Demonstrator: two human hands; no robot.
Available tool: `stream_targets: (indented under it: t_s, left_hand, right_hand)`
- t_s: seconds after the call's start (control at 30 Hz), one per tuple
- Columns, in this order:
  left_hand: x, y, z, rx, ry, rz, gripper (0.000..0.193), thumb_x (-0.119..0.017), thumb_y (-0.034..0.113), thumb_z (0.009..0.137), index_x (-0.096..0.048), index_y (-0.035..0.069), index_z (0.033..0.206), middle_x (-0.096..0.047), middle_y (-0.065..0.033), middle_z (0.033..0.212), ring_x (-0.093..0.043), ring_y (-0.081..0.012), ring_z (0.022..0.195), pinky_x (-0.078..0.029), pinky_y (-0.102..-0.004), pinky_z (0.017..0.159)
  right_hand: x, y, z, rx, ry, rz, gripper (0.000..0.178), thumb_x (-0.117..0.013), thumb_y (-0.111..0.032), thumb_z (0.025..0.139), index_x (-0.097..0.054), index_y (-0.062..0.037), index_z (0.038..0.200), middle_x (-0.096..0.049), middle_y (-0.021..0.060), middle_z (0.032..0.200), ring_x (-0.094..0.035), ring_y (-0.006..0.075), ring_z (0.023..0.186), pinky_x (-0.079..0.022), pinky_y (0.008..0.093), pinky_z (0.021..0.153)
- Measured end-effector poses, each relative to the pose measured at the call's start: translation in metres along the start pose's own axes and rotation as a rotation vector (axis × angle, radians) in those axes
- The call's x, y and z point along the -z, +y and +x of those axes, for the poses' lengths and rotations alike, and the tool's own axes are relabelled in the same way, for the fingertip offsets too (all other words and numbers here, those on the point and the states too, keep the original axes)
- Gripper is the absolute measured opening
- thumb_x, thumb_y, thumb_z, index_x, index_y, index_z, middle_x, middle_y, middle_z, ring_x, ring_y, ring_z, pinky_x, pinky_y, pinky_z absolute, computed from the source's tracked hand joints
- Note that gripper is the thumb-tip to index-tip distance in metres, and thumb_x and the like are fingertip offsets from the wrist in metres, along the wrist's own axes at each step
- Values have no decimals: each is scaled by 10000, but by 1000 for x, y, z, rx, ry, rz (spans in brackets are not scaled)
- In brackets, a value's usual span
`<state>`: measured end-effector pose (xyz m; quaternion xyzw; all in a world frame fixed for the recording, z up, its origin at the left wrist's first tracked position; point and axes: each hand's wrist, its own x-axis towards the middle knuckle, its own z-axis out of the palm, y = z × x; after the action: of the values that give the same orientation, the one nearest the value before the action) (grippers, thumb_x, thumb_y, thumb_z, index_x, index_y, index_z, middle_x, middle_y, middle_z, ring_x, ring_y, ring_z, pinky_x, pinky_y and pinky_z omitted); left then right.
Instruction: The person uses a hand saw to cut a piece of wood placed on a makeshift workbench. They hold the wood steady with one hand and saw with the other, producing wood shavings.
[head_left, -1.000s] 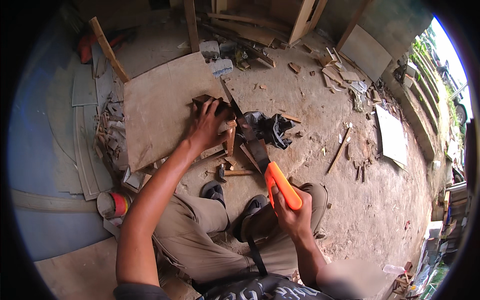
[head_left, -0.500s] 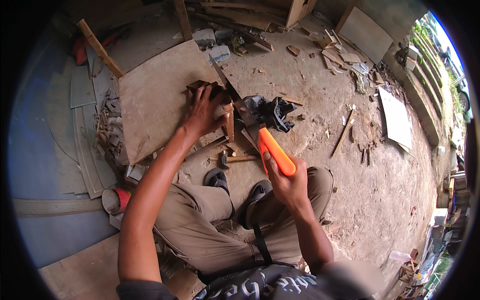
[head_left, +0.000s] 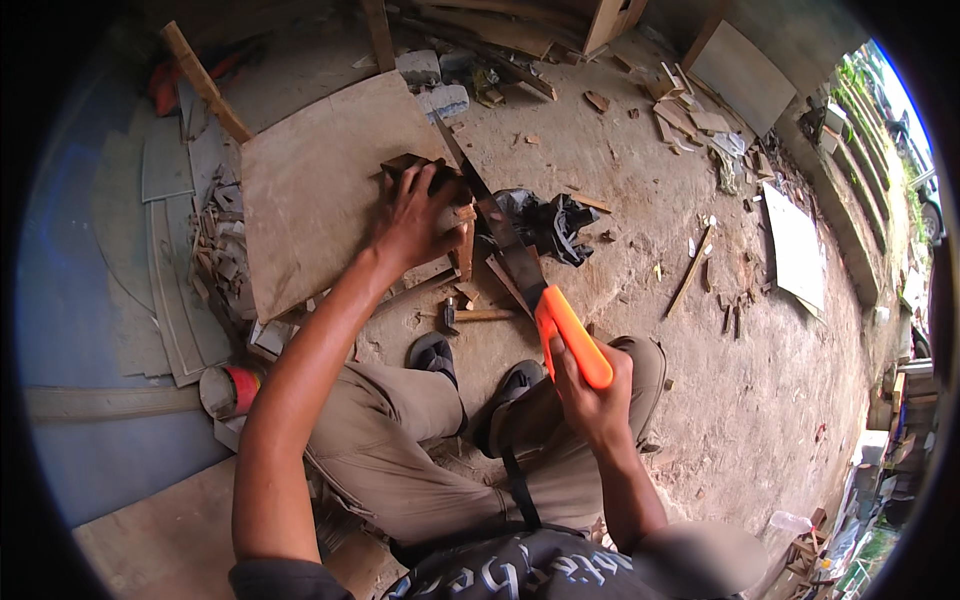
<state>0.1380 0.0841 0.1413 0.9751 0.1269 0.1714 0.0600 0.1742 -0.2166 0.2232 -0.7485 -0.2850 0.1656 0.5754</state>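
My right hand (head_left: 594,400) is closed around the orange handle of a handsaw (head_left: 572,335). The blade slants up and left, passing the right edge of a pale plywood board (head_left: 320,190). On that board's right edge, my left hand (head_left: 412,222) curls its fingers over a dark wooden piece (head_left: 398,164), holding it beside the blade. My hand hides much of this piece, so I cannot tell whether the teeth are in the wood. Below the board's edge, a short upright wooden leg (head_left: 466,250) shows.
A hammer (head_left: 480,315) lies in front of my feet. Right of the blade is a crumpled black plastic bag (head_left: 550,222). Wood scraps (head_left: 222,250) pile up left of the board. A white panel (head_left: 795,245) lies at the right, and a red-banded can (head_left: 235,390) sits by my left arm.
My right hand has drawn the saw back toward me and a little to the right. The left hand keeps its hold on the dark wooden piece.
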Motion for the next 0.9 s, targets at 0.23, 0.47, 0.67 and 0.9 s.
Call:
stream_targets:
  t_s: [0.23,0.47,0.67,0.9]
  left_hand:
    - [1,0,2,45,-65,32,770,-753,446,725,-452,118,1353,-391,-203,1389,-302,-392,1369,-211,-658,1105]
    - [3,10,4,84,7,54,837,-719,531,780,-429,-1,1357,-401,-217,1407,-310,-388,1375,-223,-606,1125]
    - [-5,25,3,6,135,278,684,-715,456,800,-548,-22,1260,-394,-234,1441,-305,-386,1392,-261,-508,1154]
    - [-10,13,3,-11,133,202,704,-749,410,769,-508,8,1294,-403,-226,1424,-318,-408,1375,-291,-518,1143]
  right_hand:
    - [-12,-11,27,-16,-37,-36,282,-651,-193,936,-643,68,830,-490,58,541,-411,79,532,-376,296,479]
    - [-12,-13,28,-29,-32,5,257,-647,-176,935,-646,65,848,-495,71,553,-419,87,533,-381,298,487]
    - [-1,-6,1,54,-5,-38,215,-635,-142,927,-651,63,862,-539,97,569,-469,111,511,-405,300,497]
    - [-14,-19,31,-22,-63,-105,212,-650,-145,919,-650,62,869,-536,104,567,-481,99,521,-410,293,497]
